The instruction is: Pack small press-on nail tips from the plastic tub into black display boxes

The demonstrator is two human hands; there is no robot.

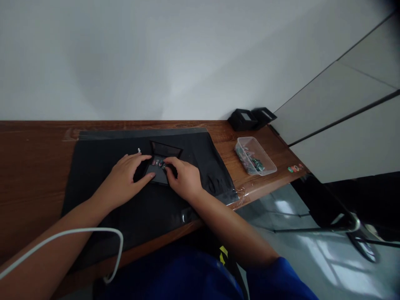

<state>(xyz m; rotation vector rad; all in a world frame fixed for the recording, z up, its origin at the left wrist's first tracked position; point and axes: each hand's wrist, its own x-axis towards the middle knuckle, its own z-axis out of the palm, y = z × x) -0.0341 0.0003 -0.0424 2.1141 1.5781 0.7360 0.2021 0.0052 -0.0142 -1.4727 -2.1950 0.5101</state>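
Observation:
A small open black box (158,171) with its lid (165,148) raised lies on a black mat (103,191) on the wooden table. A few small coloured pieces (158,162) sit in a row inside the box. My left hand (126,177) rests on the box's left side, thumb and index finger spread around its edge. My right hand (183,177) lies on the box's right side, its fingertips curled down at the coloured pieces. What the fingertips pinch, if anything, is too small to make out.
A clear plastic tub (254,156) of several small coloured parts stands on the table (34,166) to the right. Two black boxes (250,118) sit at the back right corner. A tiny white piece (139,151) lies on the mat. A white cable (93,231) crosses my left forearm.

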